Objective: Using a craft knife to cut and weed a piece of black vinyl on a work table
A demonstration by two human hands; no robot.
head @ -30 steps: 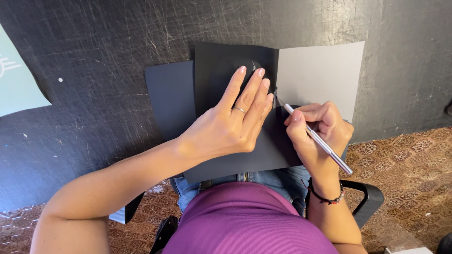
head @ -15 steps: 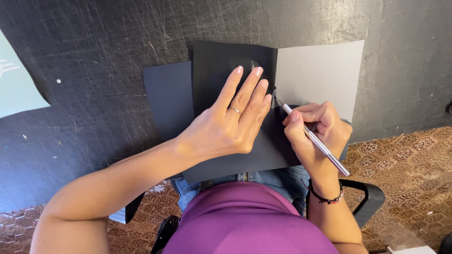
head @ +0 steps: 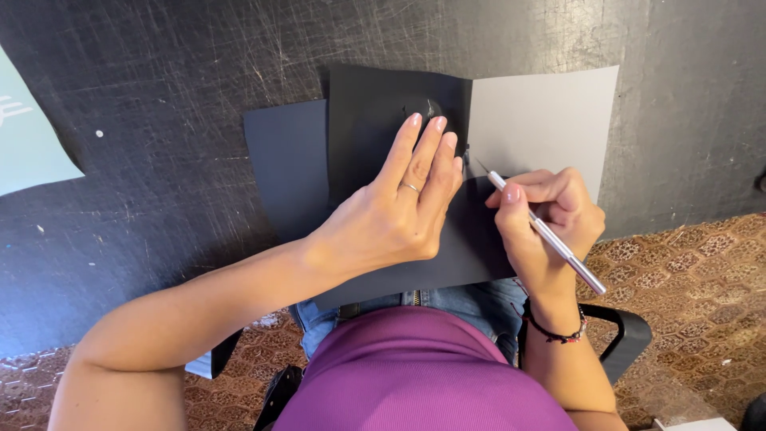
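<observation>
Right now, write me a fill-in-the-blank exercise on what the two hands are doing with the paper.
1. The left hand lies flat on the ____ sheet of paper.
2. The right hand grips a slim silver craft knife, held like a ____.
3. A thin ring sits on the ____ hand.
4. A dark beaded bracelet circles the ____ wrist.

Missing words: black; pen; left; right

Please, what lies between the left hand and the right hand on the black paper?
In the head view, only a narrow strip of black paper lies between the left hand and right hand; the knife tip reaches into it.
</observation>
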